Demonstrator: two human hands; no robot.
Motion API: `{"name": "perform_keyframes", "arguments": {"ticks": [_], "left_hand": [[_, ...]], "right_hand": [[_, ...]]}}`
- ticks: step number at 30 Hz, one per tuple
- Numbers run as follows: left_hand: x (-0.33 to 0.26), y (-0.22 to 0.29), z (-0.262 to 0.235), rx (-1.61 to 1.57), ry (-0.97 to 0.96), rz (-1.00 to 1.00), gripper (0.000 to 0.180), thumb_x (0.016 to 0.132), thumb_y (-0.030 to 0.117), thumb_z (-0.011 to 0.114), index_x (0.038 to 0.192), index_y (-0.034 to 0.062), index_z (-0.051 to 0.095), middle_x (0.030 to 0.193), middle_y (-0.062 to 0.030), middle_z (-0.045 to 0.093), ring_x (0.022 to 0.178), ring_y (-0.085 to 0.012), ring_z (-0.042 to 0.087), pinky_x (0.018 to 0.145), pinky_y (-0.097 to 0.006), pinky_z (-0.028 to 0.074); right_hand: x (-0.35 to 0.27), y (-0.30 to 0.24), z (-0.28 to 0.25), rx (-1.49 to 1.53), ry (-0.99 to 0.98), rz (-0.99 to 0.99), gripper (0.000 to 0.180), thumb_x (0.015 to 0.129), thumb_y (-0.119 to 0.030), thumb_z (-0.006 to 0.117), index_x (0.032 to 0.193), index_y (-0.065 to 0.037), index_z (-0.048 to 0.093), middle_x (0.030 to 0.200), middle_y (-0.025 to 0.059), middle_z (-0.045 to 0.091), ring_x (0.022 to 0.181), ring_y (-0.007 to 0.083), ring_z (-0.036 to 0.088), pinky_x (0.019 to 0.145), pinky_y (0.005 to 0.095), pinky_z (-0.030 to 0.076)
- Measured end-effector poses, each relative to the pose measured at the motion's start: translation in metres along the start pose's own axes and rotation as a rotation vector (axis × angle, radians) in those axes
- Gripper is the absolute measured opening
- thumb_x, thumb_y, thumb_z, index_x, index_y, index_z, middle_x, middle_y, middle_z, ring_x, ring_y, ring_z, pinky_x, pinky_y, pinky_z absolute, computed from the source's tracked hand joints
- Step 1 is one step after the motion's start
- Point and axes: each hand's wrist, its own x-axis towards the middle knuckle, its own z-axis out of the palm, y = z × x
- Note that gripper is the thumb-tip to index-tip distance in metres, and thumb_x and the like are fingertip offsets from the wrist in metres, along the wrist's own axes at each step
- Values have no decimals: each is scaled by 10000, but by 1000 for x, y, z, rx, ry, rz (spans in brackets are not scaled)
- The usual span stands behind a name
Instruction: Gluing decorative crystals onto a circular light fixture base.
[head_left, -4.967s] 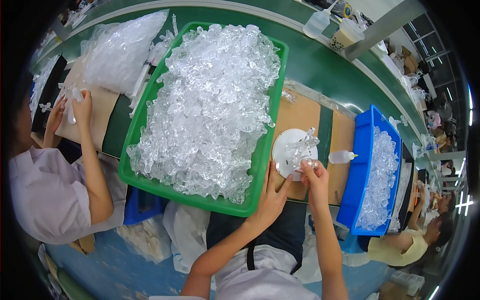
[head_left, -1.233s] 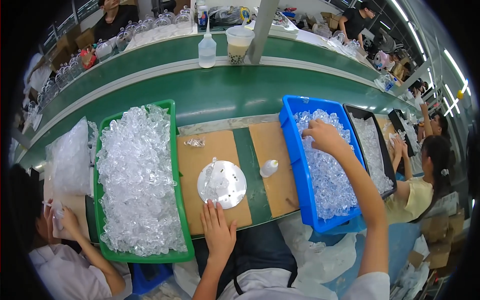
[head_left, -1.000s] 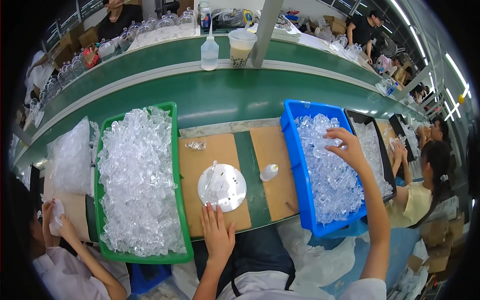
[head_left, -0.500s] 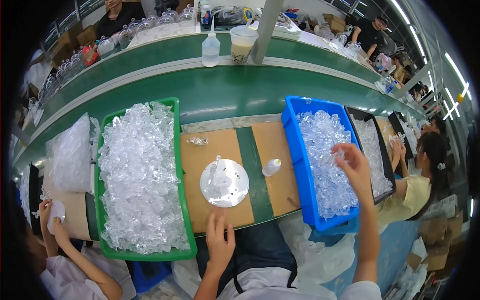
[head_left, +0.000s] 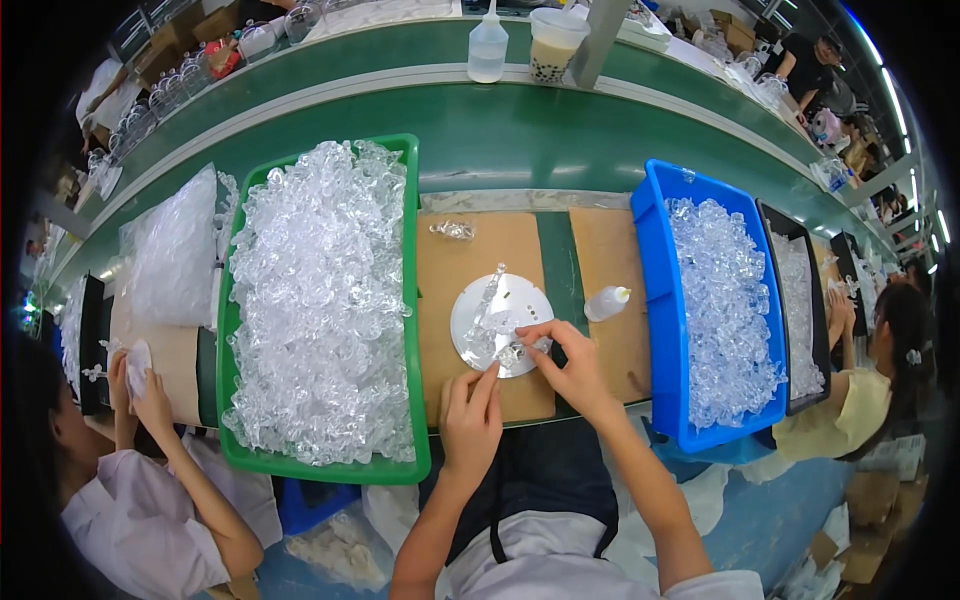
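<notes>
A shiny white round disc (head_left: 470, 318) lies on the cardboard, with several clear plastic pieces (head_left: 492, 305) on its surface. My right hand (head_left: 572, 368) reaches over the disc's lower right, thumb and finger pinched on a small clear plastic piece (head_left: 541, 344). Close beside it, my left hand (head_left: 470, 422) is at the disc's near rim, its fingers closed together and fingertips almost meeting the right hand's. What the left fingertips hold, if anything, is too small to make out.
A green bin (head_left: 424, 400) of clear plastic parts stands at left, a blue bin (head_left: 655, 300) of smaller ones at right. A white squeeze bottle (head_left: 606, 303) and a clear bundle (head_left: 453, 231) lie near the disc. Co-workers sit on both sides; a drink cup (head_left: 556, 48) stands behind.
My right hand has come left from above the blue bin to the disc with a clear piece. My left hand has moved up to the disc's rim, its fingers closing. The view has shifted.
</notes>
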Motion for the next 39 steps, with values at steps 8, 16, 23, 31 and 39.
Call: {"name": "perform_keyframes", "arguments": {"ticks": [8,16,23,31,39], "left_hand": [[2,-10,27,77,-63,52,370,779,88,668,1146,79,620,761,-75,495,684,-250,508,632,-367,415],[3,-10,22,81,-27,77,406,756,29,681,1154,83,625,726,-80,483,672,-230,485,625,-348,398],[5,-14,25,67,-61,78,392,760,42,673,1148,78,626,714,-61,489,656,-228,482,631,-346,388],[7,-10,24,69,-67,18,403,744,-16,671,1134,81,639,707,-66,501,651,-199,475,623,-313,396],[5,-12,25,77,-71,-4,410,749,40,685,1150,114,637,705,-38,486,654,-201,451,633,-325,379]], "right_hand": [[0,1,-4,-173,-41,-95,171,734,36,608,882,-38,565,1022,104,643,907,277,597,784,358,465],[-10,10,-22,-281,777,63,431,732,-69,728,1090,11,501,1018,121,585,914,224,582,826,314,454],[-44,-1,-38,-24,356,176,395,729,-87,743,1076,-20,566,935,90,626,840,181,609,740,293,484],[-78,-17,-26,-342,114,109,357,661,-165,744,998,-105,640,832,71,604,745,261,606,648,330,488],[-69,-17,-18,-415,37,75,365,648,-178,737,997,-127,641,814,46,575,725,234,593,604,335,476]]}}
